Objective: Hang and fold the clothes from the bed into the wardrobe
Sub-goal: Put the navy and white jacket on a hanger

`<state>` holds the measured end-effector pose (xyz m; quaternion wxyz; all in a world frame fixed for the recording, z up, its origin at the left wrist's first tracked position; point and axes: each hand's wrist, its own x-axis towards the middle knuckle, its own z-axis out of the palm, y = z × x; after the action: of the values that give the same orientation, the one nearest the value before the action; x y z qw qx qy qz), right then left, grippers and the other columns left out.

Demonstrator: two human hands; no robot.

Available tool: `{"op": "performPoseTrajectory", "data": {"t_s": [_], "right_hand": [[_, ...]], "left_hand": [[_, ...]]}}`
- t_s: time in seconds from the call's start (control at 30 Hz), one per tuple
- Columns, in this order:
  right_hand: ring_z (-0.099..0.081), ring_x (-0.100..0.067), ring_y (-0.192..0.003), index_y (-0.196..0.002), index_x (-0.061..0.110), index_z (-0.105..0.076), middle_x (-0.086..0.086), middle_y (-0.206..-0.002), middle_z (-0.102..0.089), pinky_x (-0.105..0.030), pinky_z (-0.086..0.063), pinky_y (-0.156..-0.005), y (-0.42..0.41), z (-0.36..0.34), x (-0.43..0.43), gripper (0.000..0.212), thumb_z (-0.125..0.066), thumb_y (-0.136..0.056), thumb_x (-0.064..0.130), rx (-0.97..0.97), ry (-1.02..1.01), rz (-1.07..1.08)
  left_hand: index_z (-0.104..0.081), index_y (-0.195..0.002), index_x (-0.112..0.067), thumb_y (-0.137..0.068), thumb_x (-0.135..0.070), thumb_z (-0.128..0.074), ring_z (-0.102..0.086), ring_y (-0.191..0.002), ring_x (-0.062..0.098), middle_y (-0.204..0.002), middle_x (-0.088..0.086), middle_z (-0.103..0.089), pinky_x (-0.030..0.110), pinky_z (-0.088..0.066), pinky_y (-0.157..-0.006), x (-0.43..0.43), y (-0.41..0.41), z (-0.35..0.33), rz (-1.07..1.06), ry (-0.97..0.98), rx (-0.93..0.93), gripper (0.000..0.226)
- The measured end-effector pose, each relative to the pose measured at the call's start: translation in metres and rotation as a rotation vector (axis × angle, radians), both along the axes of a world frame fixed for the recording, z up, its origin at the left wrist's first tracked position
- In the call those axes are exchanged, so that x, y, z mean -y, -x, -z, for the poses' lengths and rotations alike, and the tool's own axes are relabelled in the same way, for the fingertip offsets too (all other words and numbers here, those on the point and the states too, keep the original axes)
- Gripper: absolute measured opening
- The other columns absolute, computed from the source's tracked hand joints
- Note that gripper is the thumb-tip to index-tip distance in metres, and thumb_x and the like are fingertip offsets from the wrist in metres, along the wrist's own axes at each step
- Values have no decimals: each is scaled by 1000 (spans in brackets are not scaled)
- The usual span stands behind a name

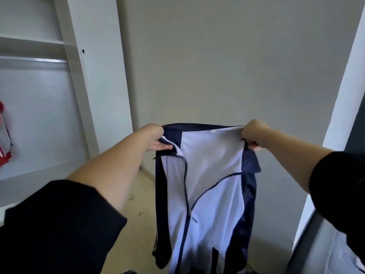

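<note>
A plain grey wall [217, 66] fills the upper middle of the frame, meeting a pale beige floor [136, 214] with a few small specks on it in the lower middle. At the left stands the open white wardrobe [92, 76], with a shelf [31, 39] in the upper left and a metal rail [33, 59] just below it. A red and white garment [3, 139] hangs inside at the far left edge, mostly cut off. A white upright panel [343, 107] runs down the right side with a dark surface beside it, and some pale cloth [339, 254] lies in the lower right corner; what it is cannot be told. In the centre, clear of the floor and in front of the wall, hangs the white and navy zip jacket [207, 194], its zip partly undone. The left hand [156, 139] grips its top edge at one shoulder, and the right hand [254, 135] is clenched on the other. Black sleeves [59, 224] cover both upper forearms. A small white label [213, 131] sits at the collar, too small to read.
</note>
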<state>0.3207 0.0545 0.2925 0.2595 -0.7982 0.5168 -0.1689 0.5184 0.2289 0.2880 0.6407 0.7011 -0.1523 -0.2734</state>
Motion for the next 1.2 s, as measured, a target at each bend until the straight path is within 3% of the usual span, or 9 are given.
{"op": "performPoseTrajectory", "data": {"t_s": [0.13, 0.3, 0.43, 0.5, 0.67, 0.73, 0.8, 0.9, 1.2], "right_hand": [[-24, -11, -19, -61, 11, -34, 3, -30, -30, -9, -26, -32, 12, 12, -1, 30, -29, -89, 1, -42, -183, -30], [-44, -20, -23, -57, 5, -41, -8, -30, -44, -20, -40, -29, 13, 17, 6, 31, -37, -86, -5, 302, -78, 91], [-68, -31, -76, -84, -2, -62, -20, -77, -69, -38, -58, -76, 16, 20, 9, 12, -56, -86, 8, 426, -214, -19], [-64, -27, -77, -88, -1, -65, -17, -81, -65, -33, -55, -75, 21, 23, 14, 11, -66, -80, 7, 301, -125, -72], [-43, -27, -64, -71, 1, -58, -10, -61, -47, -25, -29, -47, 26, 28, 24, 8, -55, -77, -3, 67, 435, -52], [-41, -28, -62, -61, 6, -46, -8, -57, -42, -26, -24, -46, 26, 24, 28, 18, -52, -76, -2, 139, 538, 2], [-48, -32, -69, -60, 13, -42, -8, -66, -47, -29, -28, -50, 25, 20, 31, 24, -53, -79, 3, 269, 648, 73], [-47, -33, -89, -85, 7, -49, -15, -101, -50, -37, -37, -71, 21, 26, 33, 7, -51, -89, 12, 446, 601, 112], [-45, -28, -79, -97, 10, -36, 3, -73, -42, -34, -30, -62, 24, 40, 23, 4, -37, -97, 13, 622, 339, 178]], "left_hand": [[-63, -68, -3, -94, 6, -42, -69, -84, 37, -47, 16, -59, 42, -58, -75, 13, 11, 13, -82, 127, -123, 34], [-52, -101, 0, -90, 13, -44, -66, -89, 40, -75, 16, -61, 40, -58, -73, 29, 20, 24, -96, 221, -136, 19], [-53, -101, 1, -88, 11, -48, -63, -76, 28, -87, 17, -57, 32, -53, -77, 31, 14, 25, 55, 176, -39, 17], [-54, -99, 0, -87, 14, -47, -63, -81, 24, -88, 15, -58, 29, -51, -81, 28, 9, 28, 86, 83, 34, 20], [-62, -100, 3, -85, 9, -60, -66, -90, 31, -100, 24, -67, 43, -54, -89, 28, 0, 45, 104, -121, 435, 16], [-60, -103, 1, -89, -4, -63, -67, -78, 31, -86, 21, -69, 37, -57, -74, 30, -4, 41, 116, -172, 554, 15], [-65, -93, -6, -90, -18, -64, -61, -72, 28, -74, 8, -64, 26, -44, -55, 30, -5, 28, -32, -402, 961, 13], [-68, -96, -8, -92, -27, -60, -50, -102, 30, -105, 10, -56, 32, -36, -72, 35, -2, 21, -203, -565, 1403, 21], [-57, -103, -3, -99, -25, -45, -56, -95, 35, -105, 15, -61, 32, -38, -71, 60, 20, 26, -158, -262, 1049, 25]]}}
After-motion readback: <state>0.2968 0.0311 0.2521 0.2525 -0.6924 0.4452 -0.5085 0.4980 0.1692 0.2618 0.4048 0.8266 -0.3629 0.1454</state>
